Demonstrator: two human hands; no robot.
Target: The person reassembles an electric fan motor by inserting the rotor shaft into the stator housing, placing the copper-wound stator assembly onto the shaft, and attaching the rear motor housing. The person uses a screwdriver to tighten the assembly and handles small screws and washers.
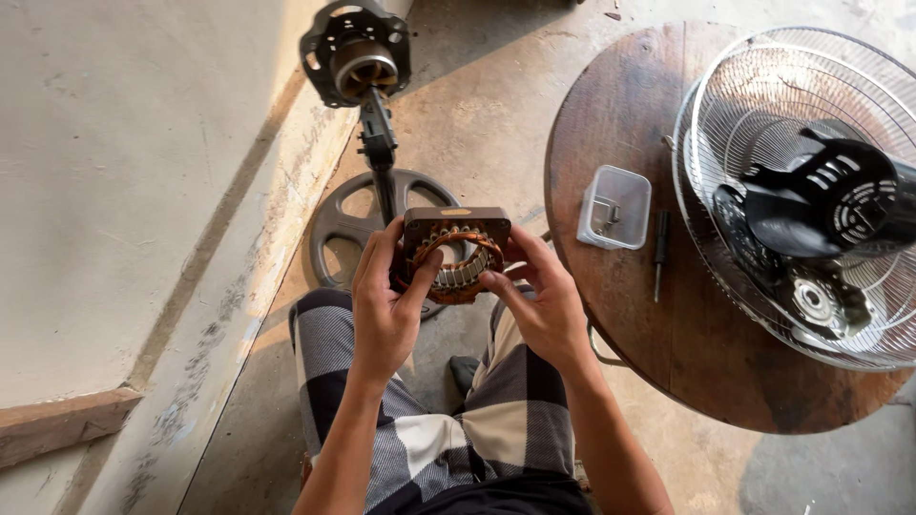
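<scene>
Motor stator (455,253), a square dark core with copper windings, is held up in front of the person, above the knees. Head view: left hand (384,307) grips its left edge, thumb laid across the windings, fingers curled behind. Right hand (544,303) clasps the right edge, thumb on the coil ring, forearm angled inward. Beyond stands a fan stand (367,105). On the round wooden table (611,124) lie a clear plastic box (615,206), a screwdriver (660,250) and a wire fan guard (811,191).
</scene>
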